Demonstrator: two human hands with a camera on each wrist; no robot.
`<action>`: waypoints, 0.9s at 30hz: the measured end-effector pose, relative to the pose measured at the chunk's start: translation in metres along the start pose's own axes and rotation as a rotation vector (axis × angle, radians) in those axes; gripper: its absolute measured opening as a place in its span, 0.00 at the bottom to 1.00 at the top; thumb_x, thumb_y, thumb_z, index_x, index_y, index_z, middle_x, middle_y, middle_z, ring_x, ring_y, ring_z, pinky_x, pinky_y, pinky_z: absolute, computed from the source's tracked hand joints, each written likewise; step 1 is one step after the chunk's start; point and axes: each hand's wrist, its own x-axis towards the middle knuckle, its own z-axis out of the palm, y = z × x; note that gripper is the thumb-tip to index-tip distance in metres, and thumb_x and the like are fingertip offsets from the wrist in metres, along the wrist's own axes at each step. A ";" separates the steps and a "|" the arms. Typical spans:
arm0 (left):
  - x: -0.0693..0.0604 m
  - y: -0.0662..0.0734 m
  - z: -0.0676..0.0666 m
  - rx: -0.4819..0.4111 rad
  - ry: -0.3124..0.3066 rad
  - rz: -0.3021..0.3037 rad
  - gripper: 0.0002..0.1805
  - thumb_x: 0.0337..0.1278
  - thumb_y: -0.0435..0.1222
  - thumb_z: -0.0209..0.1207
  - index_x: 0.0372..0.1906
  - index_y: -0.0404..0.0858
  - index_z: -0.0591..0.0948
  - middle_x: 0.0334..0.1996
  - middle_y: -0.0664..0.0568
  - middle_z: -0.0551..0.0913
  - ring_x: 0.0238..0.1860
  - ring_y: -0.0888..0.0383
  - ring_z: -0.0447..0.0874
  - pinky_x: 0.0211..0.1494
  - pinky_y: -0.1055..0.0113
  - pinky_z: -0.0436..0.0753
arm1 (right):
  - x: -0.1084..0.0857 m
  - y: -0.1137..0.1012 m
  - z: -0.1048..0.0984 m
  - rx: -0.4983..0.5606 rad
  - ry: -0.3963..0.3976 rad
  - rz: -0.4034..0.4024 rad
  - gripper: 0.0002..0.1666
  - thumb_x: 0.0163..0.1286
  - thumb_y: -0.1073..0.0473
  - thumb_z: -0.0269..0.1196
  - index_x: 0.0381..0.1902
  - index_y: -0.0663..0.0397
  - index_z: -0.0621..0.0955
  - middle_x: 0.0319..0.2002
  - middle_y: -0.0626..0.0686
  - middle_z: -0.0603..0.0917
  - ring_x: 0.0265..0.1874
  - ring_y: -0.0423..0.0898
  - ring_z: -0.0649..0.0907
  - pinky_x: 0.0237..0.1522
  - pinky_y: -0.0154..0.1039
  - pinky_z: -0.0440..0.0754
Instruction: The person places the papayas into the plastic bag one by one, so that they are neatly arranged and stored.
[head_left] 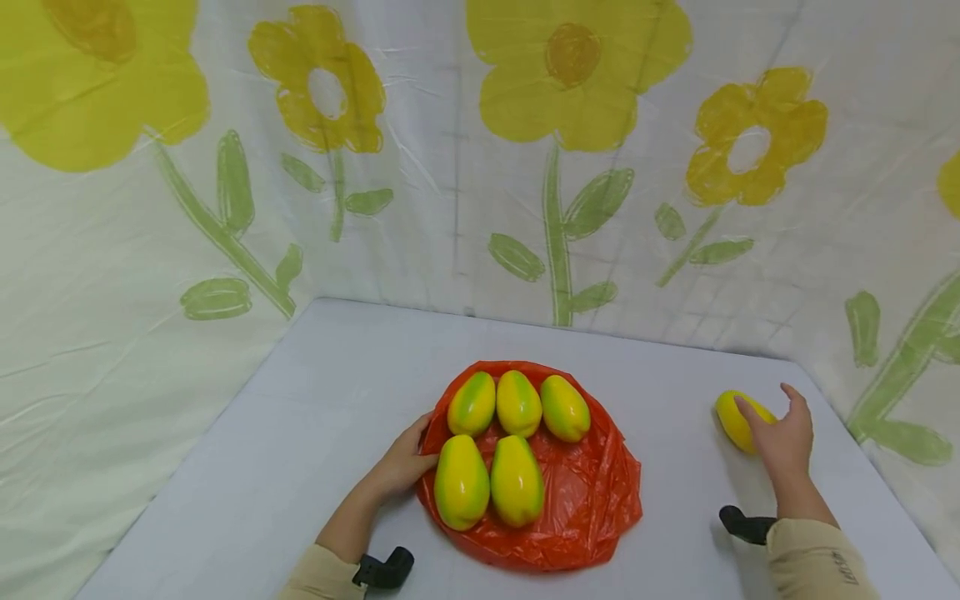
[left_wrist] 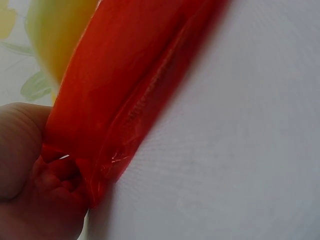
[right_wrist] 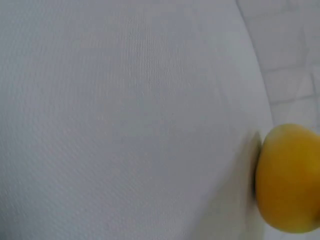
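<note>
A red plastic bag (head_left: 577, 492) lies spread with its rim rolled open on the table, and several glossy yellow-green papayas (head_left: 517, 482) sit in it in two rows. My left hand (head_left: 405, 457) grips the bag's left rim; in the left wrist view the thumb (left_wrist: 20, 150) is on one side of the plastic and fingers show through it. Far to the right, my right hand (head_left: 787, 437) hovers beside a single yellow papaya (head_left: 737, 421), thumb and fingers spread apart. In the right wrist view that papaya (right_wrist: 290, 180) appears at the right edge, without the hand in sight.
The white table (head_left: 330, 367) ends at the back against a hanging curtain (head_left: 420, 250) printed with yellow flowers. A black wrist strap (head_left: 386, 569) sits on the left wrist, another strap (head_left: 746, 525) on the right.
</note>
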 end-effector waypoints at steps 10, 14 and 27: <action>-0.001 0.001 0.000 0.010 0.002 -0.005 0.37 0.54 0.36 0.60 0.69 0.40 0.59 0.66 0.43 0.66 0.64 0.44 0.67 0.60 0.48 0.75 | 0.009 0.023 -0.008 -0.022 -0.128 0.128 0.57 0.62 0.33 0.53 0.73 0.59 0.41 0.73 0.66 0.38 0.71 0.65 0.44 0.69 0.63 0.48; -0.001 0.002 0.000 0.009 0.006 0.003 0.37 0.54 0.35 0.59 0.69 0.39 0.59 0.66 0.42 0.66 0.64 0.44 0.66 0.61 0.47 0.74 | 0.012 0.028 -0.007 -0.016 -0.169 0.167 0.58 0.62 0.31 0.52 0.73 0.56 0.39 0.73 0.66 0.35 0.71 0.66 0.42 0.68 0.65 0.47; -0.003 0.004 0.001 -0.007 0.014 0.003 0.37 0.54 0.34 0.60 0.69 0.39 0.60 0.66 0.43 0.66 0.64 0.44 0.66 0.61 0.46 0.73 | 0.012 0.026 0.001 -0.013 -0.258 0.115 0.47 0.67 0.36 0.47 0.74 0.53 0.45 0.72 0.68 0.43 0.67 0.67 0.51 0.68 0.63 0.52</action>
